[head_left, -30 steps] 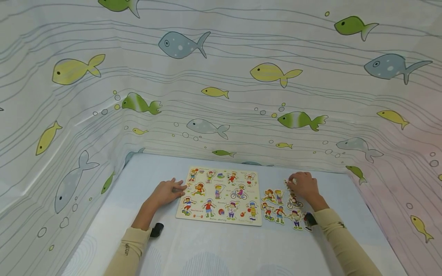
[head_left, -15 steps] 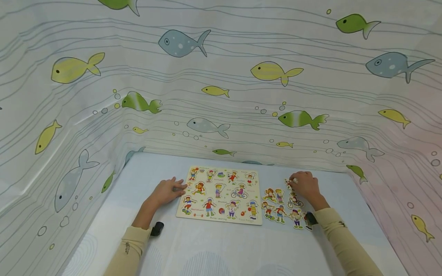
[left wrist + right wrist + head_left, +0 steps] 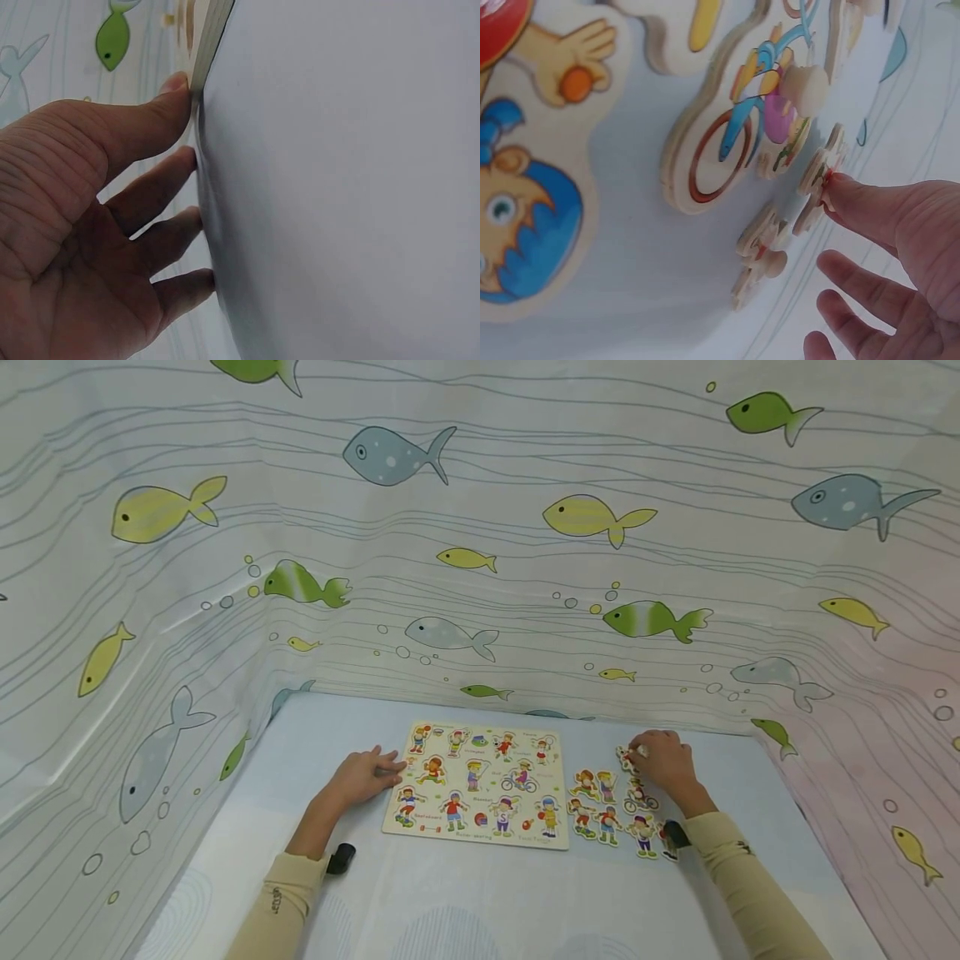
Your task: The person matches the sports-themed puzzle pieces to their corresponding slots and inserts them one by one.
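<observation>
In the head view my left hand [image 3: 367, 778] lies at the left edge of a cream puzzle board [image 3: 480, 839] printed with children doing sports. Its thumb touches the board's edge in the left wrist view, and its other fingertips [image 3: 196, 289] rest on the table, loosely bent. My right hand [image 3: 667, 764] is right of the board, above a group of loose pieces. Thumb and forefinger pinch a small wooden puzzle piece [image 3: 821, 176]; the remaining fingers are spread. Beside it lies another small knobbed piece [image 3: 761, 259], and the cyclist piece [image 3: 735, 135] is close by.
Several more cut-out figure pieces [image 3: 607, 825] lie right of the board, one partly hidden by the right wrist's black camera [image 3: 677, 834]. A fish-patterned curtain [image 3: 465, 602] rises around the table. Pale tabletop [image 3: 450, 893] stretches in front of the board.
The small piece between my right fingers has shifted slightly and shows more now. My left hand and the board have stayed in place.
</observation>
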Demonstrator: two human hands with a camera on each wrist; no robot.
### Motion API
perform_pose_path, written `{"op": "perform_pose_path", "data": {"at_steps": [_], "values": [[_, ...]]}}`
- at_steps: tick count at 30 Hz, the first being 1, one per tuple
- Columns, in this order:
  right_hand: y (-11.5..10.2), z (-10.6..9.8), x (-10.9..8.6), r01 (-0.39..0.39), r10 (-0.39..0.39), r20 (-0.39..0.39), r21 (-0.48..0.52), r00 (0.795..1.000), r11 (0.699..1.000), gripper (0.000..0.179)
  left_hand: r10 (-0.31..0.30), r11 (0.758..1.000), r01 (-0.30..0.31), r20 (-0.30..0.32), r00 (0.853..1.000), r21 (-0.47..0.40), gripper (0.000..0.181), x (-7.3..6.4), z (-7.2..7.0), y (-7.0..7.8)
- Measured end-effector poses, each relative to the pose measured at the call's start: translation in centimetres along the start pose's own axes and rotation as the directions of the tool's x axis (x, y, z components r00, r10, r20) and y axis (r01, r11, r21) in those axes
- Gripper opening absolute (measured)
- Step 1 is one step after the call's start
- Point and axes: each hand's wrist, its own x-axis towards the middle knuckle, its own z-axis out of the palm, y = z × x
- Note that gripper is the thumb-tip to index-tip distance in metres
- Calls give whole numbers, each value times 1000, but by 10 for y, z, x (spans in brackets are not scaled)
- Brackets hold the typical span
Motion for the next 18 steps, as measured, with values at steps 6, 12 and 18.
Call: {"op": "perform_pose_path", "data": {"at_steps": [6,12,18], "values": [[-4,-5,1,-13,13,4,11,1000,1000,16,-9,1000,9,-1,1000,-11,35,-1,-1,2],[-7,-8,2,-1,1,-17,0,1000,1000,15,-2,1000,2,-7,1000,-6,34,-2,-1,2],[-11,-13,1,23,-23,-39,2,999,1000,13,-8,1000,8,-8,1000,-7,34,-1,0,1]]}}
